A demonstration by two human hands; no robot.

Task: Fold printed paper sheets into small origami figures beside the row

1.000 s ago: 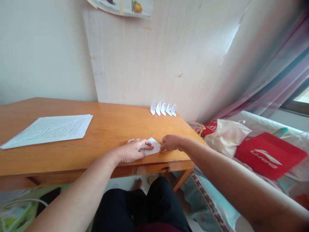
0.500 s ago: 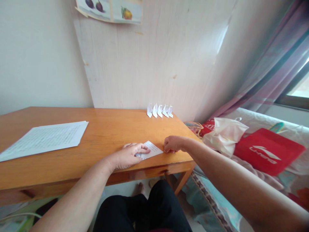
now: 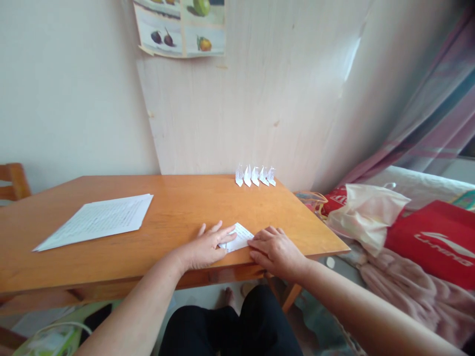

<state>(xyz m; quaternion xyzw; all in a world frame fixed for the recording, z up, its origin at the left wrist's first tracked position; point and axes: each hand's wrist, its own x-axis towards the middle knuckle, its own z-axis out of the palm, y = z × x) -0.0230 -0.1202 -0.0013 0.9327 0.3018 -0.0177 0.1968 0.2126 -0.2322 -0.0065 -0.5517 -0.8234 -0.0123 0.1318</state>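
Note:
A small folded sheet of printed paper [image 3: 239, 238] lies on the wooden table near its front edge, with a pointed corner toward the right. Across its left part rests my left hand [image 3: 208, 244], fingers spread and pressing flat, so that part of the sheet is hidden. My right hand [image 3: 278, 251] is closed at the right corner, its fingers together and touching the tip. The exact grip there is partly covered by the hand itself.
Several folded paper pieces [image 3: 255, 176] stand in a row at the table's [image 3: 178, 212] back right. A stack of printed sheets [image 3: 100, 220] lies to the left. Beyond the right edge are a white plastic bag [image 3: 365, 215], a red bag [image 3: 430, 242] and a pink blanket [image 3: 411, 291].
My right hand has gone from a fist just right of the paper to touching its right corner. The left hand's fingers have spread wider. The camera view has shifted left and up.

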